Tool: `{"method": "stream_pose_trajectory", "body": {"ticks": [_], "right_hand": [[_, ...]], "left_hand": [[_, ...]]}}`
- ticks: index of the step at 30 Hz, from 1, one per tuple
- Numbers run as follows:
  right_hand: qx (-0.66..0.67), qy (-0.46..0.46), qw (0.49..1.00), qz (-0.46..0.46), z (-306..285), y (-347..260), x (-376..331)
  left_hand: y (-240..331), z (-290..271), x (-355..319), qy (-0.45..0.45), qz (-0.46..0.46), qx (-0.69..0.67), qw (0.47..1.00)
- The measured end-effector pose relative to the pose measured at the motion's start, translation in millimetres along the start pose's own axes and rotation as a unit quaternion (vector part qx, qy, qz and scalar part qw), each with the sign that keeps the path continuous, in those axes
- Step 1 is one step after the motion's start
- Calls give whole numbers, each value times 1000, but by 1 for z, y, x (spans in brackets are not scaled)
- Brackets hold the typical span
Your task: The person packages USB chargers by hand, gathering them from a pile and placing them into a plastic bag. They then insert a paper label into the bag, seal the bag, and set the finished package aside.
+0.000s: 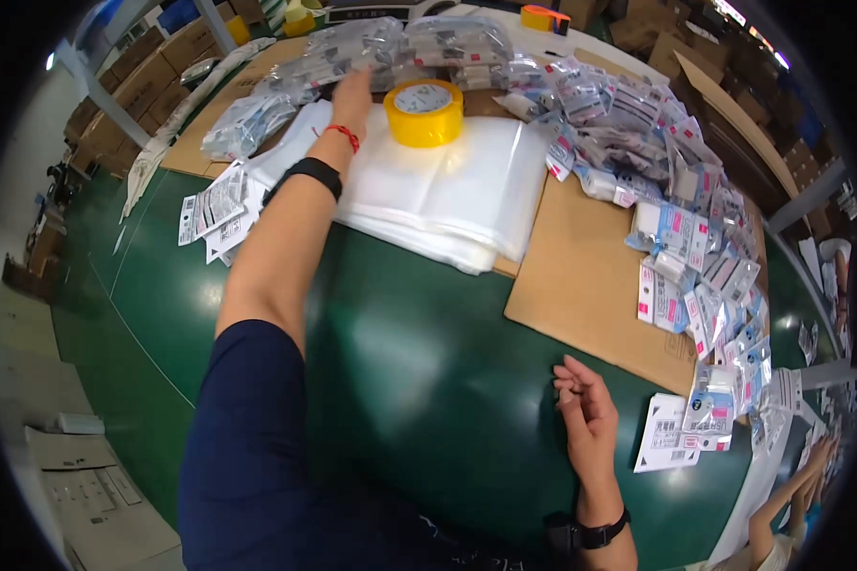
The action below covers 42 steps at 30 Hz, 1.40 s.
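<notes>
My left hand (352, 95) reaches far forward to a row of clear bags packed with small goods (352, 49); its fingertips meet the near side of these bags, and how they are bent is hard to see. Just right of it a roll of yellow tape (426, 114) sits on a stack of clear plastic bags (438, 195). My right hand (588, 411) rests near the green tabletop with loosely bent fingers, thumb apart, holding nothing. White printed cards (659, 433) lie to its right, beside the small blister-style packets (714, 404).
Packets in clear wrap (676, 224) form a long curved heap on the right, partly on a cardboard sheet (590, 276). More white cards (221, 211) lie left. An orange tape dispenser (545, 19) stands at the back. Another person's arms (790, 490) show at lower right.
</notes>
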State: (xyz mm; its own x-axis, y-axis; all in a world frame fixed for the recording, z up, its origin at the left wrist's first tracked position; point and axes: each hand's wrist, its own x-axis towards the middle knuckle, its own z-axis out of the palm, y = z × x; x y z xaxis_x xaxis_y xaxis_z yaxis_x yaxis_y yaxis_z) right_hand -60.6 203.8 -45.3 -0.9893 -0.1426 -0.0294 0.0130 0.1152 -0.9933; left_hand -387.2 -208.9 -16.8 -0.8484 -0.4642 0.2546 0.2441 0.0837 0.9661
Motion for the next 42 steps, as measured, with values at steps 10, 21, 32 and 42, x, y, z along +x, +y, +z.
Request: {"method": "stream_pose_trajectory", "body": {"ticks": [10, 21, 32, 42], "right_hand": [[-15, -23, 999, -18, 0, 5, 0], [-23, -26, 999, -19, 1, 4, 1], [-27, -27, 999, -23, 1, 6, 2], [36, 11, 999, 14, 2, 3, -3]], "left_hand": [[42, -8, -96, -120, 378, 438, 807], [-1, 8, -141, -217, 356, 328, 848], [57, 19, -86, -222, 194, 250, 922], [117, 17, -211, -387, 151, 186, 891]]}}
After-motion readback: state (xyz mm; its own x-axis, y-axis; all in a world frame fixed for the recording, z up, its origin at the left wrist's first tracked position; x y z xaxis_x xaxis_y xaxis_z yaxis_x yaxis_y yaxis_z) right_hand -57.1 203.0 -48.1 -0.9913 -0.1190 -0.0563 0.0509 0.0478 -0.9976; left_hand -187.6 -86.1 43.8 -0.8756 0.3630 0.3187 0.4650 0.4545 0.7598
